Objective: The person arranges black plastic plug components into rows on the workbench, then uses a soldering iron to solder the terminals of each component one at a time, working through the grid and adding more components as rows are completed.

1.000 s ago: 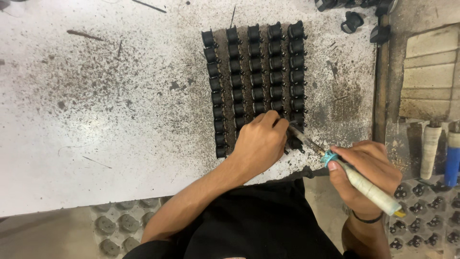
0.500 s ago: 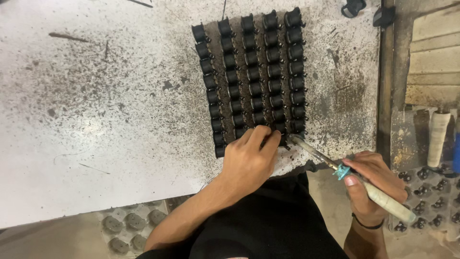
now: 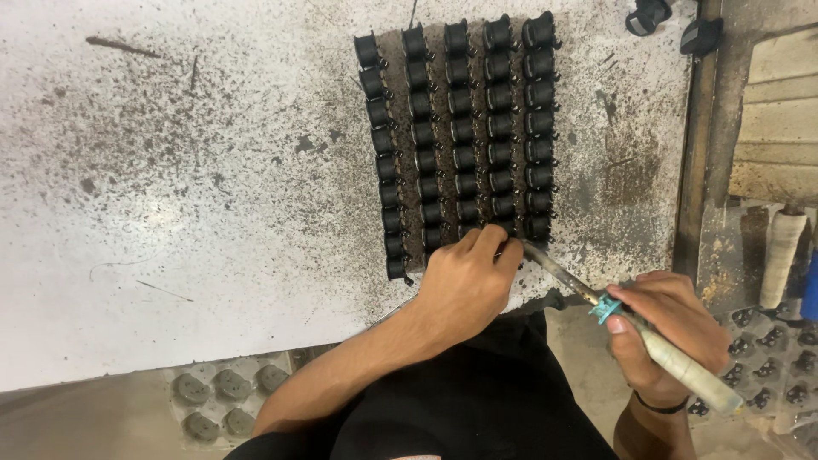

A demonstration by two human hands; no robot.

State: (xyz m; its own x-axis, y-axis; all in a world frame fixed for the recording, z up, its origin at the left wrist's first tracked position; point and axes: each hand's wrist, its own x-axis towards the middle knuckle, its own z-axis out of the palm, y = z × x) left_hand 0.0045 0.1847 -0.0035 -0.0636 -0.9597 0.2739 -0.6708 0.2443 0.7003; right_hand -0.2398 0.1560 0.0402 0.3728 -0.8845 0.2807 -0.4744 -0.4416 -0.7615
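1. A block of small black spools [image 3: 460, 136] is lying on the speckled white worktop [image 3: 170, 213], set out in five upright rows standing close side by side, toward the right half of the surface.
2. The left hand [image 3: 464, 285] is resting at the near end of the middle rows, its fingers [image 3: 494, 247] curling down onto the last spools there; whether they are pinching one cannot be told, since the hand is covering that spot.
3. The right hand [image 3: 669, 328] is gripping a soldering iron [image 3: 630, 319] by its pale handle, fingers wrapped fully around it just behind a blue-green collar.
4. The iron's metal tip is pointing up and left, meeting the near end of the spool block just beside the left fingertips.
5. A dark band is sitting on the right wrist.
6. Two loose black parts [image 3: 673, 24] are lying at the far right corner of the worktop, well apart from the block.
7. A grey moulded tray [image 3: 217, 400] is showing below the worktop's near edge on the left.
8. Another tray with small black parts [image 3: 771, 358] is sitting at the right, near the right hand.
9. A pale wrapped roll [image 3: 782, 251] is standing just beyond that tray.
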